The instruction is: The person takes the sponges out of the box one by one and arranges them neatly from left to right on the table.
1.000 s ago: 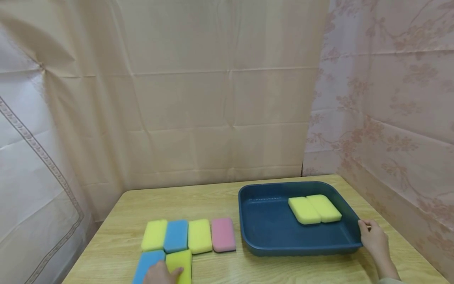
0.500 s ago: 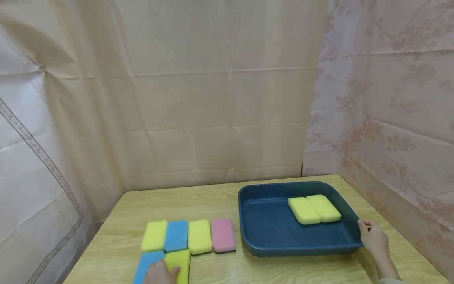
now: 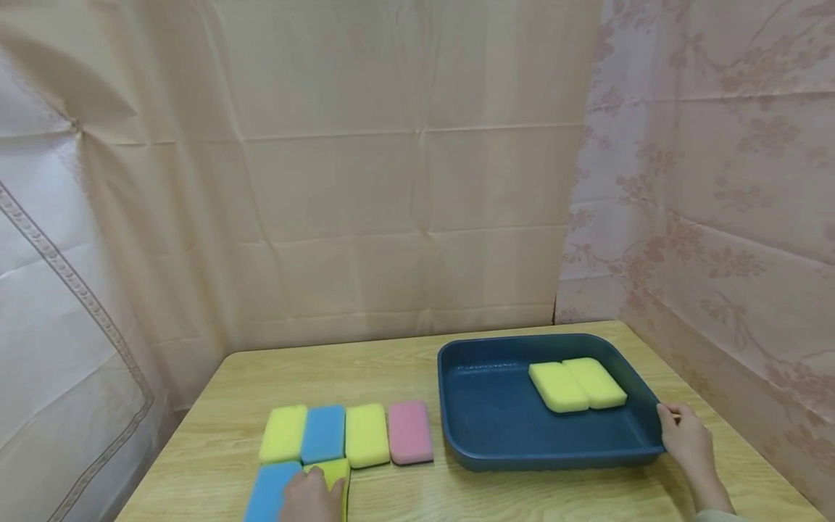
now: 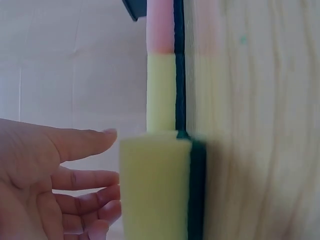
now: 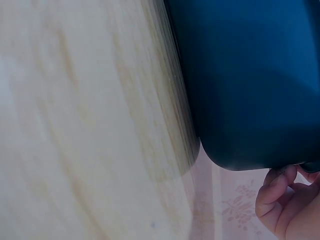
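My left hand [image 3: 312,499] was over the near yellow sponge [image 3: 337,471], fingers loosely bent and thumb held apart from them; the fingertips came right up to its upper face, though I couldn't tell whether they touched. That sponge lay on the wooden table [image 3: 326,370], dark scouring layer downward, with the near blue sponge [image 3: 269,491] just beside its left edge and the back row close behind. In that row, left to right, sat a yellow sponge [image 3: 283,433], a blue sponge [image 3: 323,433], another yellow sponge [image 3: 367,435] and a pink sponge [image 3: 410,432], edges close, the pink one a sliver apart. On the near sponge's right, bare wood stretched toward the pan, giving me sideways room; between the pink sponge and the pan the gap was narrow. My right hand [image 3: 688,442] gripped the right end of the dark blue roasting pan [image 3: 496,413], fingers curled at its edge. Inside, a left yellow sponge [image 3: 558,387] and a right yellow sponge [image 3: 593,382] lay side by side toward the right wall, leaving the pan's left half as bare floor. Its far rim ran near the table's back edge.
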The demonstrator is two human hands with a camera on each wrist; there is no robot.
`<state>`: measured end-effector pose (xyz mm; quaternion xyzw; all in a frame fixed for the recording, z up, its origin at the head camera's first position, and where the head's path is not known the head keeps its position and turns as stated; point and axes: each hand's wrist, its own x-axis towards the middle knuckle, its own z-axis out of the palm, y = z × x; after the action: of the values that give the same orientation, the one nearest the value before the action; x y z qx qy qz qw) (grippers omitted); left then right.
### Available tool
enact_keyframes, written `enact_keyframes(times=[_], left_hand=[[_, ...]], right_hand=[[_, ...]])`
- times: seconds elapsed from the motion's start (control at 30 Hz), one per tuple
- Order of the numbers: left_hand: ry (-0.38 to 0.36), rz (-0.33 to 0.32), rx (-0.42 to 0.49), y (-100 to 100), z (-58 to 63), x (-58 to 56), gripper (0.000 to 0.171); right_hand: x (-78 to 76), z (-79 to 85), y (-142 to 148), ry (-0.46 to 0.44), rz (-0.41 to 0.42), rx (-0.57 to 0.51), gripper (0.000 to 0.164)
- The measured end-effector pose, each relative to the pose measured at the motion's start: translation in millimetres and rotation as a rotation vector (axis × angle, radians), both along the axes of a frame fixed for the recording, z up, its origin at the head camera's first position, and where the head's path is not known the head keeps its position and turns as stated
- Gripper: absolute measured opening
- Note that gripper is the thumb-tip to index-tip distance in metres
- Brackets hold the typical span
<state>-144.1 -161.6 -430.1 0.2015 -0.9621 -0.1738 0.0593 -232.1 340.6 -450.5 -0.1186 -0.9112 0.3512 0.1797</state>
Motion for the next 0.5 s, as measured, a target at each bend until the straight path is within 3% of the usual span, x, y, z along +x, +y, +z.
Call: enact_keyframes(times=[0.3,0.5], left_hand=[[0.045,-0.063,-0.014,16.5,3.1,-4.0,0.030],[0.166,-0.100,-0.029,27.0,4.2,-6.1,0.029]], right_hand=[[-0.4,0.3,-0.8,-0.018,-0.008,-0.022,0.039],[0.0,-0.1,-0.4,-0.008,-0.009,-0.010,0.038]])
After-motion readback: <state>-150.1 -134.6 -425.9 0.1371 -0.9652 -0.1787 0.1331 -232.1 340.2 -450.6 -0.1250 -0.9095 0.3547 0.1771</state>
